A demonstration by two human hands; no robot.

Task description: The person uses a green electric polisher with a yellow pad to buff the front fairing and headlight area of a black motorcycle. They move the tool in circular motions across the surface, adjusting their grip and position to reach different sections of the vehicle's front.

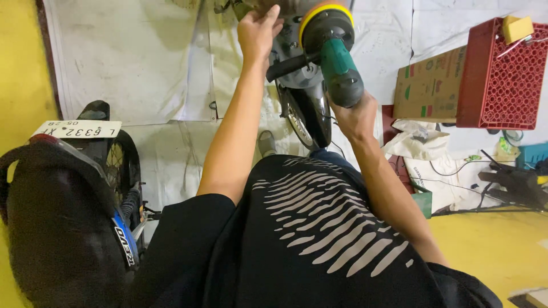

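Note:
My right hand (355, 117) grips the rear handle of a green and black polishing machine (337, 57) with a yellow pad at its head. The pad presses against the dark bodywork of a motorcycle (305, 108) standing in front of me. My left hand (258, 29) rests flat on the upper part of that motorcycle, fingers spread, just left of the polisher's black side handle. My black patterned shirt fills the lower frame.
A second black motorcycle (63, 217) with a white plate stands at the left. A red plastic crate (502, 80), a cardboard box (429, 85), white bags and black cables lie at the right. White sheeting covers the wall and floor; the floor at the sides is yellow.

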